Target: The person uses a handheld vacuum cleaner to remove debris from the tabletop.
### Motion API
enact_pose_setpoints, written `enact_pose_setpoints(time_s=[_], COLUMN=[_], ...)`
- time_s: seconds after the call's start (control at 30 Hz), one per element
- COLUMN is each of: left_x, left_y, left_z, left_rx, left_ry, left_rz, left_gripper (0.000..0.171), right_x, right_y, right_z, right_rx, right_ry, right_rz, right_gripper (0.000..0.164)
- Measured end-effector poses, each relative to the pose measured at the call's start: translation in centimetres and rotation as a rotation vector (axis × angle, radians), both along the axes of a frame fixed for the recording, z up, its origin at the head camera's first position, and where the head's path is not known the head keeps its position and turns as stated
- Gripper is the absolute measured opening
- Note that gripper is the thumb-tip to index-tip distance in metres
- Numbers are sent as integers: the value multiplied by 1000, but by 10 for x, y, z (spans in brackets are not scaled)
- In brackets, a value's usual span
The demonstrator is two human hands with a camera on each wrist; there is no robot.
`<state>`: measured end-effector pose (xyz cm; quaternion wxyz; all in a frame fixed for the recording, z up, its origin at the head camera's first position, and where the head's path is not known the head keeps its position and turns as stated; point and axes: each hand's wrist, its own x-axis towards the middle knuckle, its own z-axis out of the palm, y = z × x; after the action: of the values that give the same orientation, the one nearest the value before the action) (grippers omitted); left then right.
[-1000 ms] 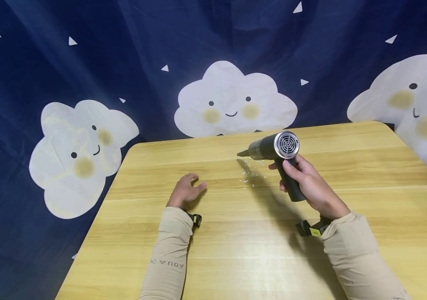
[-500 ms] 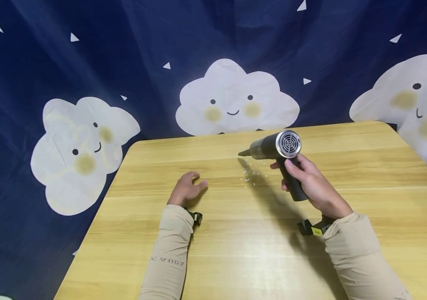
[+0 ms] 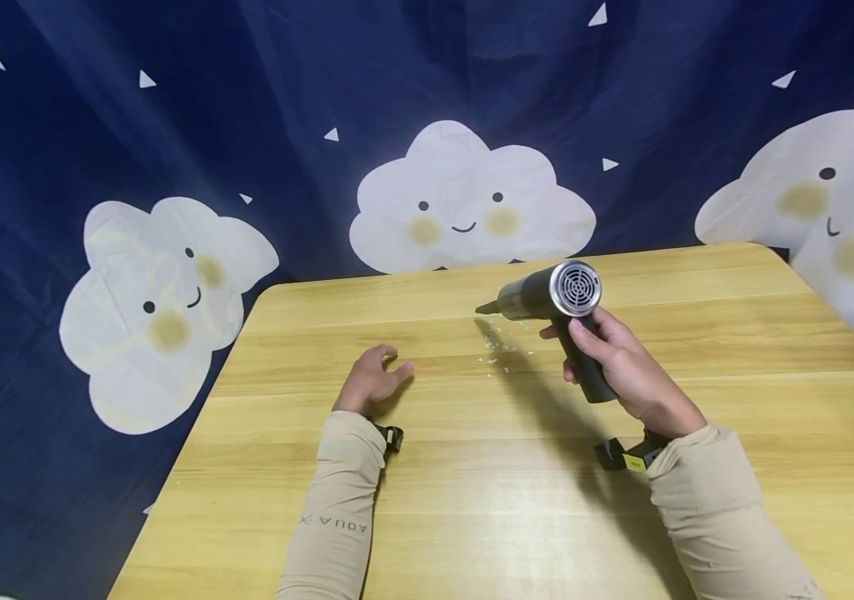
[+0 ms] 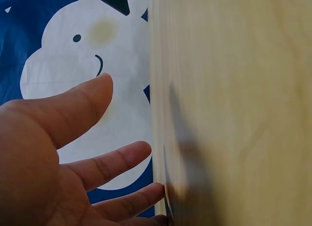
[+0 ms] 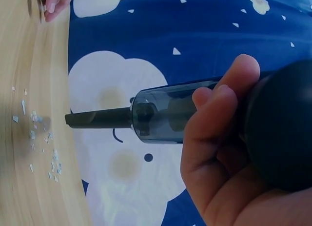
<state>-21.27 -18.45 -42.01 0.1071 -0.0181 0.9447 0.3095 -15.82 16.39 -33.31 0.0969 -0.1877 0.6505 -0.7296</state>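
Gripping a handheld vacuum (image 3: 535,295), the right hand (image 3: 635,372) hovers near scraps (image 3: 492,361); left hand (image 3: 370,383) spread

- The right-hand grip (image 3: 631,364) hid part of the black handheld device's (image 3: 539,294) handle.
- The right wrist view's edge cut off that device's dark, rounded part.
- White scraps (image 3: 492,360) were too small to identify.
- The left-hand grip (image 3: 371,382) ran past the left wrist view's edge.
- The table's (image 3: 456,492) near side fell outside the head view.
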Motion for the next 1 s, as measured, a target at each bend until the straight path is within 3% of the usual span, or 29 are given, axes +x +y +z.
enact_pose_setpoints(time_s=[1.0], left_x=[0], left_y=[-1], left_z=[-1], left_rx=[7], left_ry=[7], left_rz=[-6], left_gripper=[58], right_x=[1], right_y=[4], right_z=[3], right_rx=[16], right_ry=[-13], right_rz=[-8], right_gripper=[29])
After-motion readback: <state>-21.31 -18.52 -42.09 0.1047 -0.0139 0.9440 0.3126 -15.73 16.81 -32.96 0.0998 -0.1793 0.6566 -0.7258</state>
